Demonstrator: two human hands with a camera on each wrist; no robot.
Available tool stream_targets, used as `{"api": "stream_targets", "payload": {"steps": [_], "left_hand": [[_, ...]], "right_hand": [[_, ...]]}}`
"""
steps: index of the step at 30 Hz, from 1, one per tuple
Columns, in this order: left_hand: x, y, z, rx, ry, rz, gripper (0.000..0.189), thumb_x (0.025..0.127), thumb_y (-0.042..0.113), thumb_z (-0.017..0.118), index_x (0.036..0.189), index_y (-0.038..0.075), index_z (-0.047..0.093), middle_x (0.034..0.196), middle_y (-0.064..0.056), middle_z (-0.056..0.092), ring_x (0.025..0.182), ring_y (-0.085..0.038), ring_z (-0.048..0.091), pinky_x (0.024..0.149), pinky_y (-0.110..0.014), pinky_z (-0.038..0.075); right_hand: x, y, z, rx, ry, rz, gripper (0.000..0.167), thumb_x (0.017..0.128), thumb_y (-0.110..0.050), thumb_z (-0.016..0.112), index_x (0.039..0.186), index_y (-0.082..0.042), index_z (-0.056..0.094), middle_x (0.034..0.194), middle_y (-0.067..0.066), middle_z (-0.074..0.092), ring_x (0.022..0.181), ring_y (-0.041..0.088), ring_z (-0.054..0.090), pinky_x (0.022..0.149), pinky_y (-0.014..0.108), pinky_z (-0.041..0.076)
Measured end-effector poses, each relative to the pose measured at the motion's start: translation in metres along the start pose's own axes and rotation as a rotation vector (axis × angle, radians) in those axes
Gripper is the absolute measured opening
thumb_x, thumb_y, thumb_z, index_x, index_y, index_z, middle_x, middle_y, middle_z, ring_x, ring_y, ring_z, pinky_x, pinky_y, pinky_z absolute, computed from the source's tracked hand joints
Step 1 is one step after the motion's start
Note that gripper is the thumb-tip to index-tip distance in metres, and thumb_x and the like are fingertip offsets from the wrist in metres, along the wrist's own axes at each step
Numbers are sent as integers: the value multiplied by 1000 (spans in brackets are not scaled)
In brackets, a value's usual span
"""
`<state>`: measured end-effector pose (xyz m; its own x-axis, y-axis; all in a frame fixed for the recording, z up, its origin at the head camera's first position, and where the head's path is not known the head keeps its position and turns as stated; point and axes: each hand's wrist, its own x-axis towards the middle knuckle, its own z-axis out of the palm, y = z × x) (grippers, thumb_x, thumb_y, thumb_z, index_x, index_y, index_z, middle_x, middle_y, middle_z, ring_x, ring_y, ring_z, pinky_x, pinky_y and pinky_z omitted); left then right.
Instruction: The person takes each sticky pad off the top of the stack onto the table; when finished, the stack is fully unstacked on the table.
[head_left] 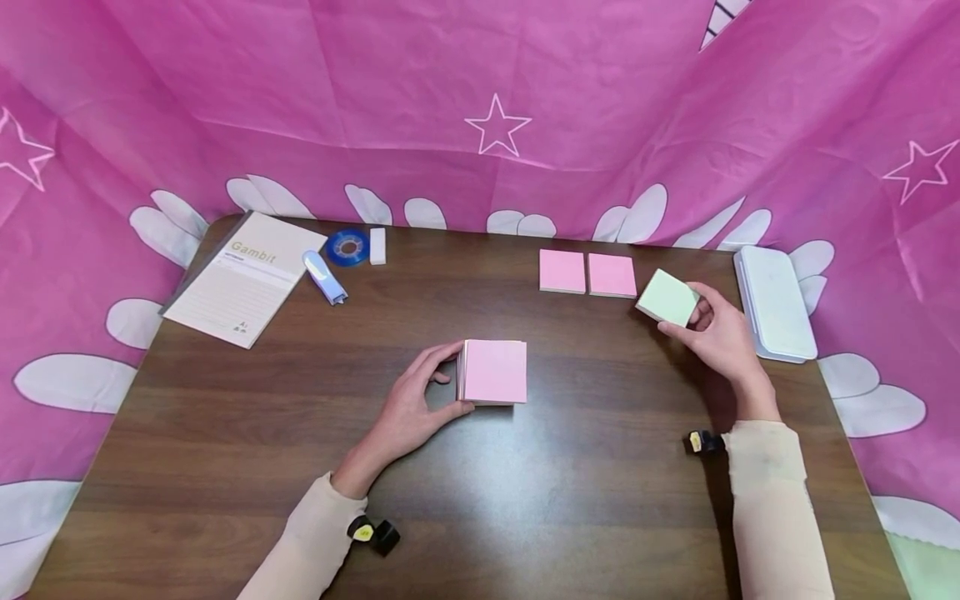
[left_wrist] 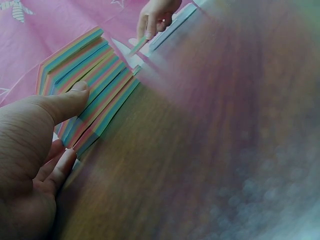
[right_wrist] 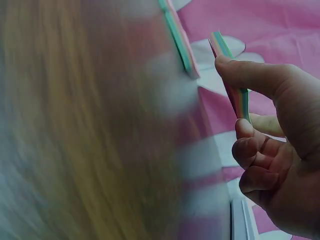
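Observation:
In the head view my left hand grips the left side of a tall stack of sticky note pads with a pink top. The left wrist view shows the stack's striped, multicoloured edges, with my thumb against them. At the right, my right hand pinches a thin sticky note pad with a pale green top, tilted above the table. Its layered edge shows in the right wrist view. Just left of it, two pink-topped sticky note pads lie side by side.
A white case lies at the table's right edge, close to my right hand. Towards the back left are a notebook, a light blue stapler-like tool, a blue tape roll and a small white block. A pink curtain surrounds the table.

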<state>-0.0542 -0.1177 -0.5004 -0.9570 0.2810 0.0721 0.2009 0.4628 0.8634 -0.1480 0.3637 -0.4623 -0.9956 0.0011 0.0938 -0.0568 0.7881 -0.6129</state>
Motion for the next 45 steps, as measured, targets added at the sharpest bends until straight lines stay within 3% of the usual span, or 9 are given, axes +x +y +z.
{"api": "stream_targets", "payload": {"steps": [9,14,19,24,36,45], "left_hand": [[-1,-2,1,4,-3,2,90,90,19,96,167,23,49,161,-5,54,123,-27,67,109,-56,53],[0,-1,0,-2,3,4,89,90,19,96,166,23,50,161,-4,55,122,-26,68,108,-55,53],[-1,-1,1,1,-4,-3,89,91,21,96,167,25,50,161,-3,55,123,-25,67,108,-55,52],[0,-1,0,4,-5,-6,89,91,21,96,167,25,50,161,-3,54,123,-26,67,108,-55,52],[1,-2,1,-2,-1,-2,89,91,21,96,167,26,50,162,-3,54,123,-26,67,108,-55,52],[0,0,0,0,2,-2,89,90,19,96,166,24,50,161,-4,55,122,-27,68,108,-55,53]], "right_hand": [[7,14,2,-127,-98,-4,78,95,-27,89,156,4,53,100,19,61,88,31,55,77,40,42],[13,15,3,-161,-85,-58,71,102,-20,82,160,4,50,103,24,61,93,39,57,80,49,43],[18,18,6,-157,-57,-76,54,105,-13,77,155,-1,60,101,22,54,98,39,51,78,49,37],[24,20,8,-147,-44,-60,50,108,-12,72,156,-6,61,100,21,50,101,39,49,77,49,36],[30,21,14,-214,-56,3,54,114,-25,62,167,-20,51,127,32,52,114,49,56,83,68,45],[21,21,21,-145,27,19,65,111,-25,67,171,-15,43,122,28,54,109,45,54,82,62,43]]}}
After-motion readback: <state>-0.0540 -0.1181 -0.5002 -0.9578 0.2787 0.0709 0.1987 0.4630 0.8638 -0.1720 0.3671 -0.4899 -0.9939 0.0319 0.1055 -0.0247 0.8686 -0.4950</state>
